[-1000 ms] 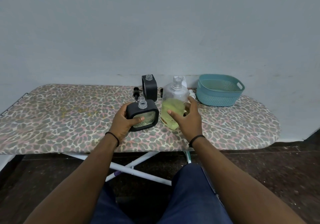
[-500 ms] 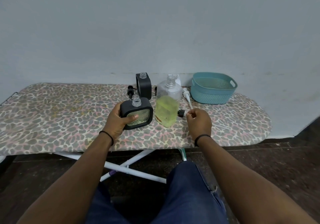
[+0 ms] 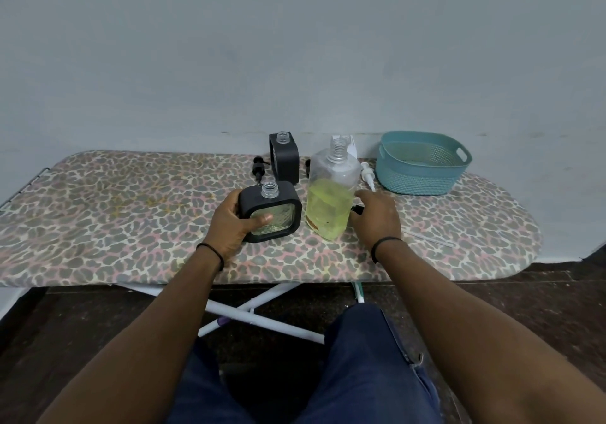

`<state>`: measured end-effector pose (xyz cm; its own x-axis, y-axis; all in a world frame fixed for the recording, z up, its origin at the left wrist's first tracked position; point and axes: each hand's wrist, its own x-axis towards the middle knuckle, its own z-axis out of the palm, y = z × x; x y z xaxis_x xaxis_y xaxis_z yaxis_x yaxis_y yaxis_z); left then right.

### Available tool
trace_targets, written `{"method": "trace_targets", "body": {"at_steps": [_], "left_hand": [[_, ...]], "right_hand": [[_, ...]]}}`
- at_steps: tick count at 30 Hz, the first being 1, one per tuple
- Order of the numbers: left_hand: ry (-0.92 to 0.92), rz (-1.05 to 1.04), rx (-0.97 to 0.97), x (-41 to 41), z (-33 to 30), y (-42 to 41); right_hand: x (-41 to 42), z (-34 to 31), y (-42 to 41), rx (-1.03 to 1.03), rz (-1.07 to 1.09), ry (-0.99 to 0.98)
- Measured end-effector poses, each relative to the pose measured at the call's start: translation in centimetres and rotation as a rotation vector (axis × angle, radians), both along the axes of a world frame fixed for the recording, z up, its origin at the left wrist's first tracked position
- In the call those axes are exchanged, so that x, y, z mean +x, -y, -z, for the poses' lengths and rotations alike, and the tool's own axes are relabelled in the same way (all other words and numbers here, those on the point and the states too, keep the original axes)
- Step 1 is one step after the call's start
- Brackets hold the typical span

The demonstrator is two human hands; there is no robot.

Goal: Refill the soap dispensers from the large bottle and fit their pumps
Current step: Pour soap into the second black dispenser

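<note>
My left hand (image 3: pixel 229 223) grips a black square dispenser (image 3: pixel 270 212) with a clear front and an open neck, standing on the leopard-print ironing board (image 3: pixel 131 214). Just to its right stands the large clear bottle (image 3: pixel 331 194), uncapped and about half full of yellow-green soap. My right hand (image 3: pixel 377 217) is low beside that bottle and pinches a small black pump (image 3: pixel 356 209); a thin clear tube (image 3: pixel 429 239) runs out to the right from under the hand. A second black dispenser (image 3: pixel 284 161) stands open behind.
Another black pump (image 3: pixel 259 168) lies left of the rear dispenser, and a white pump (image 3: pixel 367 174) lies right of the large bottle. A teal perforated basket (image 3: pixel 423 179) sits at the back right by the wall. The board's white legs cross below the near edge.
My right hand let go of the large bottle, reached right to the black pump on the board, and now sits closer to the bottle with it. My left hand kept its hold.
</note>
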<state>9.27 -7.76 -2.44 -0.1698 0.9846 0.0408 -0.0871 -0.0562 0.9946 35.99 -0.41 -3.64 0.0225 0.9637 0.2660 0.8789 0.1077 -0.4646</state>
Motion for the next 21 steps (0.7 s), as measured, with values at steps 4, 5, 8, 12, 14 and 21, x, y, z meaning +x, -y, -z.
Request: {"method": "trace_targets", "body": {"at_steps": [4, 5, 8, 12, 14, 21], "left_hand": [[-0.028, -0.004, 0.003, -0.2, 0.1, -0.1], [-0.035, -0.006, 0.001, -0.2, 0.1, -0.1], [-0.078, -0.014, 0.001, -0.4, -0.2, -0.1], [-0.179, -0.032, 0.01, -0.7, -0.5, 0.1], [-0.234, -0.045, 0.001, -0.9, -0.5, -0.1], [-0.403, -0.19, -0.01, -1.2, -0.2, 0.0]], "right_hand": [[-0.1, 0.3, 1.1, 0.073, 0.022, -0.153], [-0.2, 0.2, 1.6, 0.092, 0.019, -0.192], [-0.5, 0.0, 3.3, 0.129, -0.016, -0.376], [-1.2, -0.8, 4.9, 0.129, -0.194, -0.583], [-1.7, -1.4, 5.0, 0.088, -0.235, -0.569], [-3.7, -3.2, 4.6, 0.054, -0.059, -0.401]]}}
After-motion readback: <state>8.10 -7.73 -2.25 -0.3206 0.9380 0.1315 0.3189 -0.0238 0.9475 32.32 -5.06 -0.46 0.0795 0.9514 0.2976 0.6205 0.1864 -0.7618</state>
